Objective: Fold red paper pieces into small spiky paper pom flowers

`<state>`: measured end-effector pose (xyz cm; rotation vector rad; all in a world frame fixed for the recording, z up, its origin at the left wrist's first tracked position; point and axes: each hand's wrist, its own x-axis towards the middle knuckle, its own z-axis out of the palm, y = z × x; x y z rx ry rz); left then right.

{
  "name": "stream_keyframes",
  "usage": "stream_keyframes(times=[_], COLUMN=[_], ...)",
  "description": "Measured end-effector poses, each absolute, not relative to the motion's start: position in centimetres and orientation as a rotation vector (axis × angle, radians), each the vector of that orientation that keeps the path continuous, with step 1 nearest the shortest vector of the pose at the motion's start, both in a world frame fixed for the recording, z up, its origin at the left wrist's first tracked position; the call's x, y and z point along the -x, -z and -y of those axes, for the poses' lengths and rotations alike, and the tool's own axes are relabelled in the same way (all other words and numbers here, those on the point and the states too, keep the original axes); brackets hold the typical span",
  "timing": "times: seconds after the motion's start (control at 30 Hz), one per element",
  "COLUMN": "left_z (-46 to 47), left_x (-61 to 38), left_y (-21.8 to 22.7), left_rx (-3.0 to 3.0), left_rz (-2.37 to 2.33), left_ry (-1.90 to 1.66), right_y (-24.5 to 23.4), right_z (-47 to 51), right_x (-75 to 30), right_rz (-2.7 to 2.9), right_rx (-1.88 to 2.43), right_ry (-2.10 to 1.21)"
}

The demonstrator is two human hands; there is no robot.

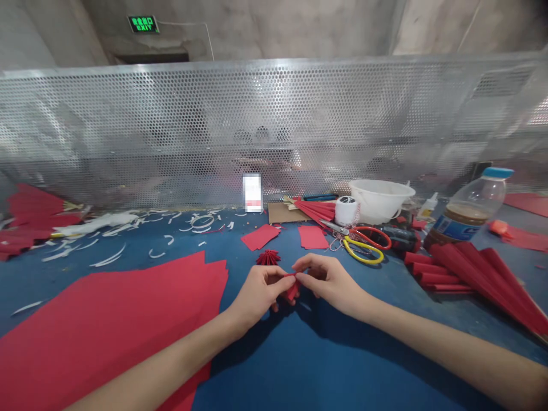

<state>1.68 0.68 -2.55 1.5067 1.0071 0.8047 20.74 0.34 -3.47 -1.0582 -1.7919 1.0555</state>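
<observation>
Between my two hands is a small piece of red paper [291, 292], folded as far as I can see. My left hand [262, 287] pinches it from the left, thumb on top and fingers partly beneath. From the right, my right hand [329, 283] holds its upper edge between thumb and forefinger. Just beyond my left hand stands a small pleated red paper fan-shaped rosette [268, 258]. Two small stacks of red paper lie farther back, a left stack [260, 236] and a right stack [313, 237].
Large red sheets [128, 308] cover the left. White paper scraps [111, 256] lie behind them. At right are scissors [363, 250], a thread spool [346, 212], a white bowl [379, 201], a bottle [464, 214] and folded red paper [483, 274]. A perforated metal screen [171, 125] closes the back.
</observation>
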Motion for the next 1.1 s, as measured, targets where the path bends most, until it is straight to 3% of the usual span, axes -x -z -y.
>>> stream_keyframes(times=[0.2, 0.57, 0.83, 1.1], left_z=[-0.7, -0.8, -0.5, -0.5], left_x=[-1.4, -1.3, -1.5, -1.4], left_y=[2.7, 3.0, 2.9, 2.7], left_rx=[-1.535, -1.529, -1.546, -1.625], left_rz=[-0.984, -0.913, -0.932, -0.92], left_ry=[-0.871, -0.694, -0.692, -0.69], right_y=[3.4, 3.4, 3.2, 2.9], right_z=[-0.3, -0.1, 0.4, -0.9], right_x=[-20.8, -20.5, -20.6, -21.1], right_rz=[1.768, 1.768, 1.866, 1.652], right_rx=[1.034, 0.954, 1.058, 0.996], right_ry=[-1.243, -1.208, -0.869, -1.44])
